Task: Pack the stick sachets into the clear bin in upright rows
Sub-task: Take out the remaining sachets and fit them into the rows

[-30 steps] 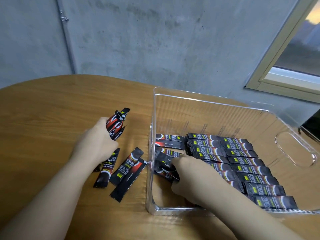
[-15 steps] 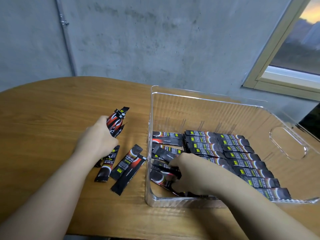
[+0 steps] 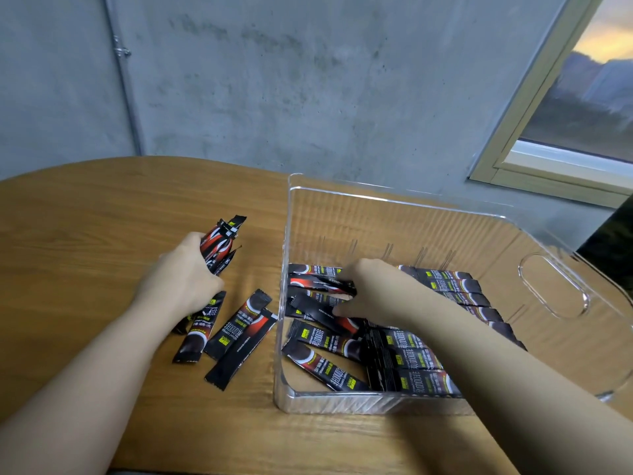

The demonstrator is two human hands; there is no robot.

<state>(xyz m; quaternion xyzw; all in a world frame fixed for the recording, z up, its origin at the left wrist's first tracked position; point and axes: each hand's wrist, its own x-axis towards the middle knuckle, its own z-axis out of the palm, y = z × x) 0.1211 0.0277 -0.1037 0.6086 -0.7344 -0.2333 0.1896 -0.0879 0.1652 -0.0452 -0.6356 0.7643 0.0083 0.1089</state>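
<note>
The clear bin [image 3: 286,337] stands on the right half of the wooden table [image 3: 85,217]. Black-and-red stick sachets lie flat in rows inside it [image 3: 452,286], with more in a front stack [image 3: 414,366]. One loose sachet [image 3: 322,366] lies askew at the bin's front left. My right hand [image 3: 368,291] reaches into the bin's left side; its thumb and fingers pinch a few sachets [image 3: 318,311] there. Left of the bin, my left hand [image 3: 183,277] grips a bundle of sachets [image 3: 219,243] on end. Three loose sachets [image 3: 239,323] lie on the table below that hand.
The bin has a cut-out handle [image 3: 551,289] in its right wall. A grey concrete wall [image 3: 274,80] with a thin pipe stands behind the table, and a window frame [image 3: 513,159] is at the right. The table's near edge runs close below my forearms.
My right hand has moved from the bin's front left corner toward the back of the left column, leaving sachets in the front. My left hand still holds its bundle in place.
</note>
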